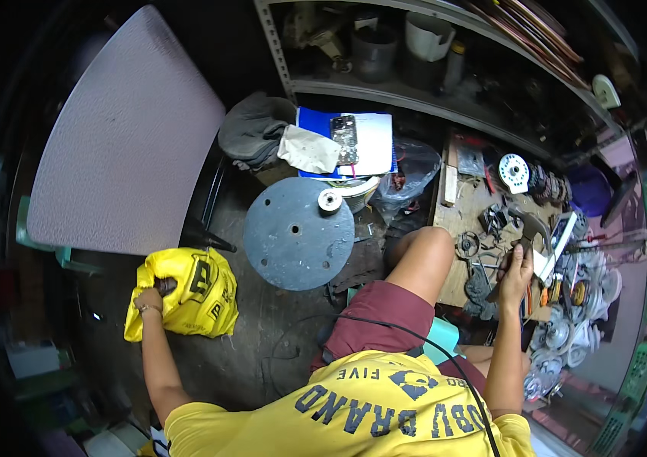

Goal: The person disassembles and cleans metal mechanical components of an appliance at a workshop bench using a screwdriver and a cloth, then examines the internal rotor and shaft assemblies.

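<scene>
At the left, my left hand (148, 298) is closed at the mouth of a crumpled yellow plastic bag (209, 301) with dark print. A small dark brown thing (164, 286) shows in the bag's opening beside my fingers, and I cannot make out what it is. My right hand (518, 273) is closed around a dark metal tool (534, 228) with a broad, curved grey end, over the workbench at the right. Just beyond it sits a white box-like piece (556, 247). My fingers hide part of the tool, so its exact kind does not show.
A round grey disc (293, 247) carries a small metal roller (329, 201). Behind it, a phone (345, 139) lies on an open notebook (375, 141). Small parts cover the wooden bench (457, 221). A pale chair back (125, 137) stands left; a black cable (407, 331) crosses my lap.
</scene>
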The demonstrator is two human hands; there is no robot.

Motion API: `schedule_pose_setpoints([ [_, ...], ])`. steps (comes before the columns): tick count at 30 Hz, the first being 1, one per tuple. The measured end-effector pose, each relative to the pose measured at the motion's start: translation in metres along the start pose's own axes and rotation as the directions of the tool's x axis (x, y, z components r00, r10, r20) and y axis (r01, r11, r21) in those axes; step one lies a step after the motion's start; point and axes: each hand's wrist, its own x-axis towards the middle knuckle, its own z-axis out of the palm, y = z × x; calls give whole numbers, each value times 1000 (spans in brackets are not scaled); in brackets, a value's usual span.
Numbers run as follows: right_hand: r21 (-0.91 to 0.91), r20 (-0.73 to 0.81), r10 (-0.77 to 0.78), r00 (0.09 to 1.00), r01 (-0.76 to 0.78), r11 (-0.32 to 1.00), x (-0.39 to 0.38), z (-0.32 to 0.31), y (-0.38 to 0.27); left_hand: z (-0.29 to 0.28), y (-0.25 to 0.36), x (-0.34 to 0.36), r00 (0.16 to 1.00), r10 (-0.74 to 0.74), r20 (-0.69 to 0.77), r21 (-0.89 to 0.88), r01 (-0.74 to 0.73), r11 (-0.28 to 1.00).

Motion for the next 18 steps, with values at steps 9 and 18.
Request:
schedule_pose_setpoints([
  [9,-133,-317,75,945,-123,984,-17,-112,37,11,37,28,963,256,81,-345,-214,914],
  [18,-712,-170,-78,982,-68,699,-52,-166,124,-22,61,-40,939,214,-268,-397,-310,864],
])
